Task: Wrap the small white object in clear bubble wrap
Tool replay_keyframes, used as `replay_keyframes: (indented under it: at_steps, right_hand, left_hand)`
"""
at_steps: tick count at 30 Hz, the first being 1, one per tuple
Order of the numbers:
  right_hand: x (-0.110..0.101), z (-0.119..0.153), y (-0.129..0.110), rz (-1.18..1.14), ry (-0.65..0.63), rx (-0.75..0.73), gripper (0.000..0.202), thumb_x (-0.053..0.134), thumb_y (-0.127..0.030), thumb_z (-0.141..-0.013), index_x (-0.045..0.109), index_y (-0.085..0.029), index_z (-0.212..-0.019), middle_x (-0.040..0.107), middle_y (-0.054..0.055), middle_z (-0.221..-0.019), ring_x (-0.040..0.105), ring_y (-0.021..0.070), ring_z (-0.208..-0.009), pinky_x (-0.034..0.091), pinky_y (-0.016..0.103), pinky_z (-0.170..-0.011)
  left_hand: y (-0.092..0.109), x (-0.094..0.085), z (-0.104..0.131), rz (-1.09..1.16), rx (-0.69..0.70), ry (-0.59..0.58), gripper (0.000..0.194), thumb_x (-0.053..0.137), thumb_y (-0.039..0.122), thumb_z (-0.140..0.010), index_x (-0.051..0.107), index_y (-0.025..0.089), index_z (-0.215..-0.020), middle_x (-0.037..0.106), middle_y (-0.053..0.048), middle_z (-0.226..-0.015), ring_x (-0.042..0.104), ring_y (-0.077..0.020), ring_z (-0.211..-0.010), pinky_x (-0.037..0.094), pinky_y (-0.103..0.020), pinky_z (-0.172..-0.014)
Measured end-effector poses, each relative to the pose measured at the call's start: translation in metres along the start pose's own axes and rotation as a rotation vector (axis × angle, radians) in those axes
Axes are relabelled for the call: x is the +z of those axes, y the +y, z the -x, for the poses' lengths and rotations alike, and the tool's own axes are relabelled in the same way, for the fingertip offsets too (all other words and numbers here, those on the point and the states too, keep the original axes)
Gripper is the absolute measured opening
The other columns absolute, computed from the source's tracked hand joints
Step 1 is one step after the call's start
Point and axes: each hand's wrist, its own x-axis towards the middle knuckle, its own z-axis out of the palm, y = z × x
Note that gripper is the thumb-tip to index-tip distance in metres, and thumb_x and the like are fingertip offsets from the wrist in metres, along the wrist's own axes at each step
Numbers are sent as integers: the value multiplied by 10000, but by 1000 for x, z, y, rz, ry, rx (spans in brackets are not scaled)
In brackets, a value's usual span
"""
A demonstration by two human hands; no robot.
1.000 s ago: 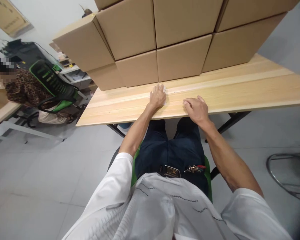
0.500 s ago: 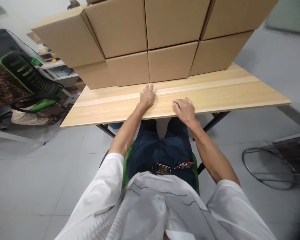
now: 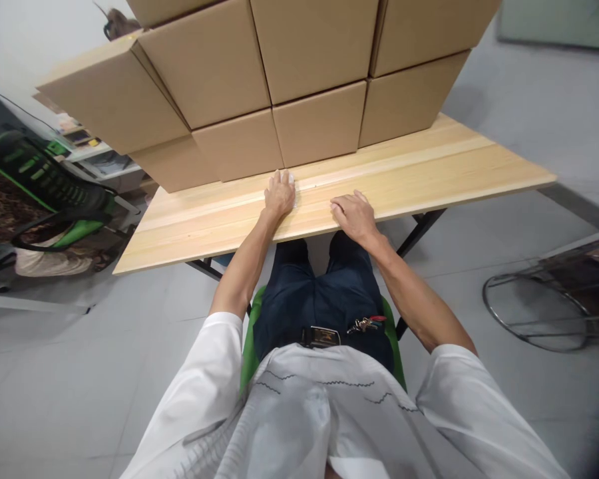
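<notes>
My left hand (image 3: 280,194) lies palm down on the wooden table (image 3: 429,169), over a small white piece of tissue or cloth (image 3: 293,189) that shows along its right side. Its fingers point toward the cardboard boxes (image 3: 317,126) and stop just short of them. Nearer the front edge, my right hand (image 3: 355,214) rests on the tabletop with loosely bent fingers, somewhat apart, and nothing visible in them. Bare wood separates the two hands.
Stacked cardboard boxes line the table's far side. A green and black chair (image 3: 44,179) and a person's leg (image 3: 54,259) are at the left. On the right, a round metal ring base (image 3: 486,306) stands on the floor near a dark shelf.
The head view has turned and tilted slightly, so the boxes and table sit further left in the picture. Both hands keep nearly the same places on the table.
</notes>
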Motion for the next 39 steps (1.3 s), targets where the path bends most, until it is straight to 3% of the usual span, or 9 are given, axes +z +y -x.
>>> replay_keyframes:
  at_steps: [6, 10, 15, 20, 26, 30, 34, 36, 39]
  right_hand:
    - [-6, -1, -4, -56, -17, 6, 446, 489, -372, -1233, 911, -258, -1320, 976, 162, -1407, 877, 408, -1405, 444, 721, -1556]
    - [-6, -2, 3, -118, -10, 32, 468, 491, -404, -1220, 923, -258, -1326, 977, 157, -1423, 885, 418, -1421, 457, 730, -1547]
    - [-7, -1, 13, -186, 5, 43, 502, 506, -458, -1219, 944, -273, -1379, 975, 131, -1476, 892, 418, -1449, 512, 725, -1513]
    - [-13, -10, 23, -152, -91, -2, 621, 486, -444, -1215, 947, -215, -1562, 915, 172, -1646, 825, 443, -1602, 594, 680, -1461]
    - [-10, -50, 27, 21, -389, -16, 659, 509, -463, -1261, 844, -262, -1791, 546, 129, -2077, 437, 490, -1974, 339, 775, -1621]
    - [7, -77, 25, 44, -484, -11, 680, 513, -559, -1313, 719, -335, -1921, 353, 110, -2172, 246, 519, -2042, 180, 867, -1627]
    - [-5, -100, 47, 165, -394, 128, 710, 559, -518, -1317, 702, -147, -1905, 439, 270, -2110, 295, 556, -2015, 151, 903, -1602]
    - [-33, -108, 67, 293, -252, 396, 740, 533, -469, -1335, 667, 25, -1869, 342, 405, -2102, 283, 568, -2011, 185, 877, -1595]
    - [-80, -109, 88, 395, -14, 600, 749, 402, -381, -1376, 500, 60, -1974, 195, 443, -2129, 265, 503, -2029, 231, 770, -1600]
  left_hand:
    - [-1, -11, 8, 87, -46, -3, 785, 545, 441, -1288, 471, 230, -2041, 291, -195, -2192, 271, -425, -2070, 207, -820, -1652]
    - [-23, -21, 18, 211, -45, 103, 795, 525, 476, -1301, 465, 211, -2048, 293, -197, -2192, 181, -386, -2093, 75, -761, -1684]
    - [-59, -23, 63, 271, 23, 155, 833, 603, 725, -1281, 552, 317, -2004, 356, -141, -2185, 155, -403, -2098, 49, -736, -1689]
    - [-63, -14, 105, 217, 46, 129, 859, 590, 762, -1279, 577, 277, -1989, 378, -183, -2171, 156, -466, -2091, 37, -798, -1670]
    - [-52, -15, 112, 127, 70, 88, 853, 491, 752, -1308, 580, 246, -1988, 391, -204, -2163, 196, -485, -2081, 106, -796, -1667]
    - [-53, -15, 113, 144, 73, 70, 849, 479, 761, -1309, 575, 274, -1998, 384, -180, -2170, 192, -477, -2083, 104, -784, -1669]
    - [-53, -14, 113, 163, 72, 72, 845, 496, 769, -1307, 582, 287, -1996, 383, -173, -2172, 182, -478, -2084, 83, -784, -1669]
    - [-53, -14, 114, 177, 64, 84, 850, 511, 786, -1304, 594, 286, -1986, 398, -171, -2166, 189, -475, -2083, 74, -775, -1671]
    - [-51, -14, 115, 176, 56, 107, 842, 522, 776, -1306, 609, 269, -1973, 402, -176, -2164, 189, -474, -2083, 62, -755, -1678]
